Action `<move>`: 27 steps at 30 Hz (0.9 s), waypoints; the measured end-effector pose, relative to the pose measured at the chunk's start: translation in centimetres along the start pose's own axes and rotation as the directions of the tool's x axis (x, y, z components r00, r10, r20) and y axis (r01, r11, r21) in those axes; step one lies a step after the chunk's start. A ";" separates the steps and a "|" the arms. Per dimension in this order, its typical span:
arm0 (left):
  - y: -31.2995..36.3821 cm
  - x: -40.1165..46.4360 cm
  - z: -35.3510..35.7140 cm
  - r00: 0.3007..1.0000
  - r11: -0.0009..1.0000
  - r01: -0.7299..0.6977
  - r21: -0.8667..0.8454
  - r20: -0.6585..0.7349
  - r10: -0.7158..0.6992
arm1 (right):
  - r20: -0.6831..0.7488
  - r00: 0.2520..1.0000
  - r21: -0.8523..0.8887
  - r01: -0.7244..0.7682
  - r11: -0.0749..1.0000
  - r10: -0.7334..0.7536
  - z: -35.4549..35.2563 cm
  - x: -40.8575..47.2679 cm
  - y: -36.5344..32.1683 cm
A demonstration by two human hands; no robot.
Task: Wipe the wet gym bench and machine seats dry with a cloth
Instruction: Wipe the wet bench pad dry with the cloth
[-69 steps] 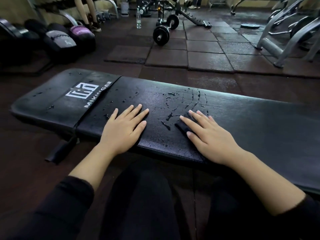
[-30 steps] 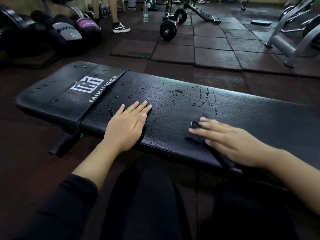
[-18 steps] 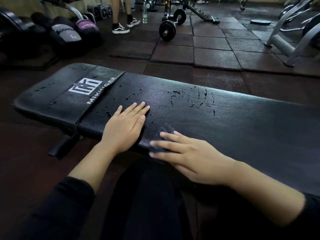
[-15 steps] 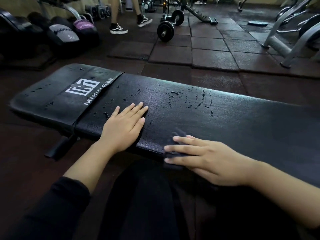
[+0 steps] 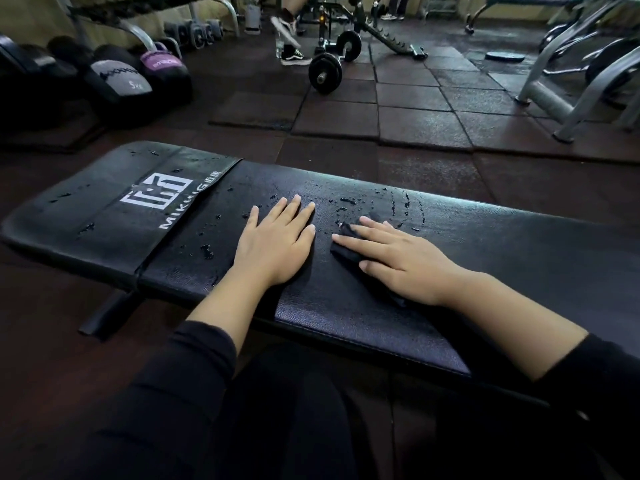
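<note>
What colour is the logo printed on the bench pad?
White, on the black bench pad; the logo shows clearly in the head view.

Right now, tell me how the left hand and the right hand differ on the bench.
The left hand lies bare on the bench; the right hand presses a dark cloth under its fingers. The left hand's fingers point away from the person, the right hand's angle toward the left hand. Water drops sit just beyond the right hand. Both lie flat, fingers straight.

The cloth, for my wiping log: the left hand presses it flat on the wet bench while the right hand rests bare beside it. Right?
Wrong hands. The head view shows the right hand pressing the cloth on the bench; the left hand rests bare.
</note>
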State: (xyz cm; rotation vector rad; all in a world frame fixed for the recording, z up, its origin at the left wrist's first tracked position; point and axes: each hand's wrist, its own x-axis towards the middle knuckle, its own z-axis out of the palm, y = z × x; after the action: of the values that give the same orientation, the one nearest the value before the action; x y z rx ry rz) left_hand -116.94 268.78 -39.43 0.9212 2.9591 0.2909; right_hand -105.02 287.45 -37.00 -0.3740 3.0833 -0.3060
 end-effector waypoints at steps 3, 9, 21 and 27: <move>0.0 0.0 0.1 1.000 1.000 0.012 -0.019 -0.022 -0.013 | -0.023 1.000 -0.012 -0.016 1.000 0.016 0.3 0.4 -0.2; 0.0 0.0 0.2 0.999 1.000 0.022 -0.014 -0.048 -0.022 | -0.015 1.000 -0.003 -0.024 1.000 0.024 0.2 5.1 0.0; 0.0 0.0 0.3 0.998 0.998 0.012 -0.054 -0.061 -0.015 | -0.025 0.990 -0.015 -0.138 0.990 0.137 -0.3 -0.4 0.7; 0.1 0.0 0.3 0.998 0.999 0.008 -0.037 -0.058 -0.010 | -0.019 0.998 -0.027 -0.055 0.998 0.054 0.4 4.1 -1.7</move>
State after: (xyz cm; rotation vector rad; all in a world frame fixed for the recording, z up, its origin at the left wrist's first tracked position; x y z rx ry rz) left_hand -116.88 268.89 -39.69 0.9111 2.9981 0.3766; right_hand -108.56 284.78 -37.04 -0.2886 3.1121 -0.2667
